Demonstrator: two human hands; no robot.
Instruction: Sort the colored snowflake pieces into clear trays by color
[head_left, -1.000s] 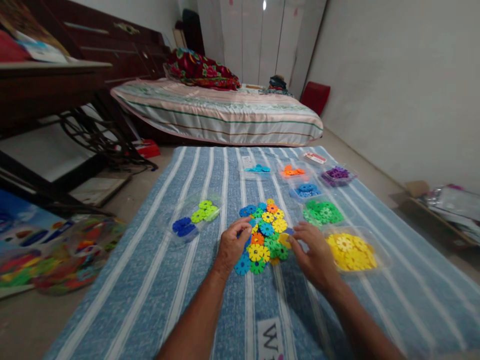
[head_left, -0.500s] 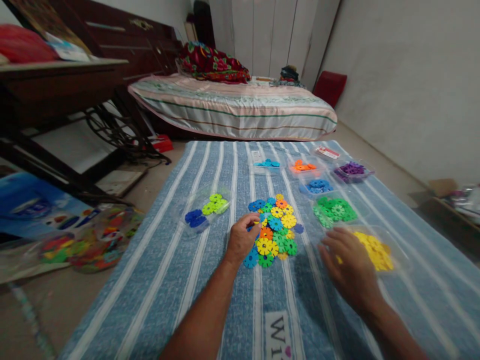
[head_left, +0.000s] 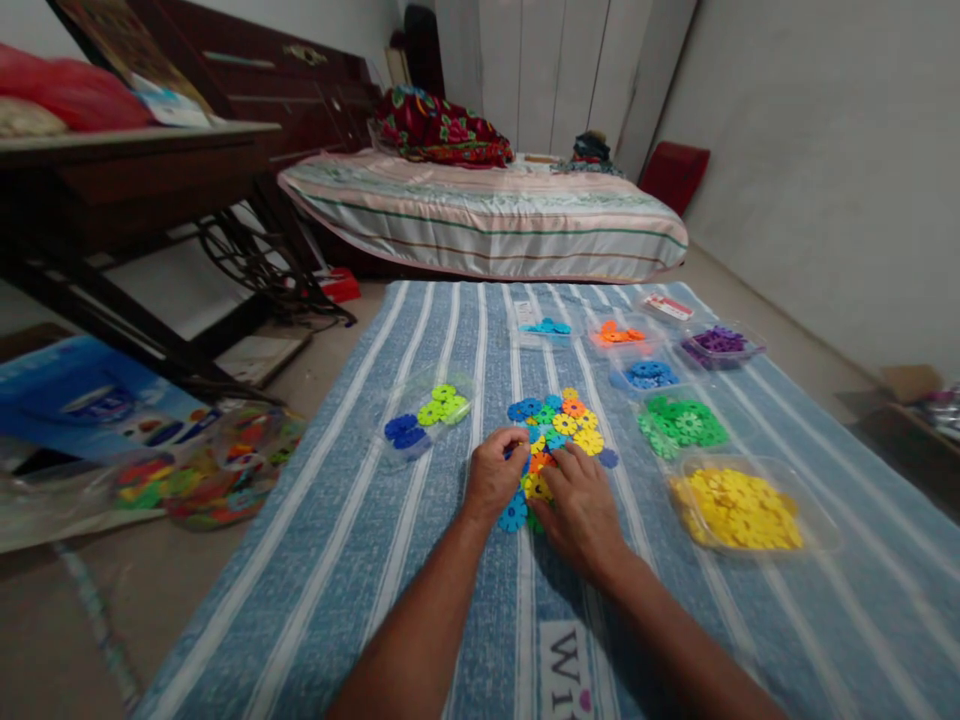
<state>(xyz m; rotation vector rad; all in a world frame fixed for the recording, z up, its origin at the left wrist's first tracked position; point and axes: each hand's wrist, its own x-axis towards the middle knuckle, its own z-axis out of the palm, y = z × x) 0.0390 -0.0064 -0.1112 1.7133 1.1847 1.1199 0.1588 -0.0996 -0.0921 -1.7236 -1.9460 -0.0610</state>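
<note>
A mixed pile of flower-shaped plastic discs [head_left: 587,440] in yellow, blue, green and orange lies on the striped cloth. My left hand [head_left: 495,478] is at the pile's left edge, its thumb and fingertips pinched together; whatever is between them is too small to make out. Over the near right part of the pile, my right hand [head_left: 583,500] is lowered with thumb and fingers apart, fingertips touching the discs and covering some of them. A tub of yellow discs [head_left: 739,508] stands to its right, and a tub of green discs [head_left: 682,424] is just behind that.
Farther back are tubs of blue discs [head_left: 649,375], purple discs [head_left: 718,342], orange discs [head_left: 618,333] and light-blue discs [head_left: 547,327]. On the left, one clear tub holds dark-blue discs [head_left: 404,431] and lime discs [head_left: 445,404]. A bed [head_left: 487,220] stands beyond the table.
My right hand has moved left from beside the yellow tub onto the pile. My left hand keeps its pinch at the pile's left edge. The view has shifted slightly.
</note>
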